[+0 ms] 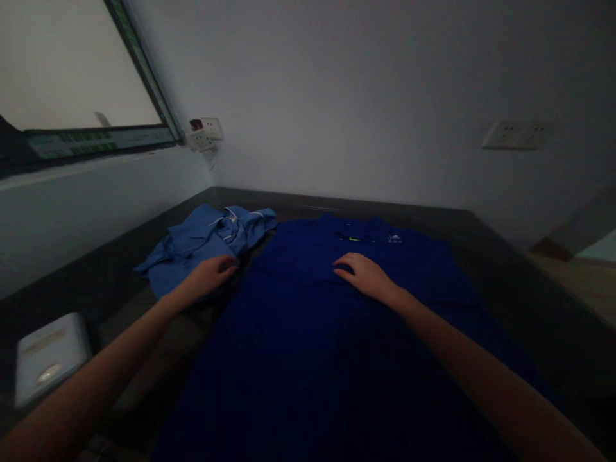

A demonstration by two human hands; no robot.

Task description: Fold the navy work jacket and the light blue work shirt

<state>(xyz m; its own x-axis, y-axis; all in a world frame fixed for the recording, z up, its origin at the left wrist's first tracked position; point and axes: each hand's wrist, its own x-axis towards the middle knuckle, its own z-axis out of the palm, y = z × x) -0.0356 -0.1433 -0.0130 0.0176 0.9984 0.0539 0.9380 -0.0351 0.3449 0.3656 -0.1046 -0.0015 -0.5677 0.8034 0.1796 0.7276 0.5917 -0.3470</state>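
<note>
A dark blue shirt [308, 333] lies spread flat on a dark table [505, 269], collar toward the far wall. My right hand [363, 274] rests palm down on its upper chest, fingers stretched out flat. My left hand [212, 274] sits at the shirt's left edge, by the sleeve, fingers curled round the fabric there. What exactly it pinches is too dim to make out. A lighter blue garment [202, 240] lies crumpled just beyond my left hand.
A white box-like device [48, 362] stands at the near left of the table. A white wall with sockets [206, 133] and a second socket plate [517, 135] closes the far side. A window [67, 70] is at upper left.
</note>
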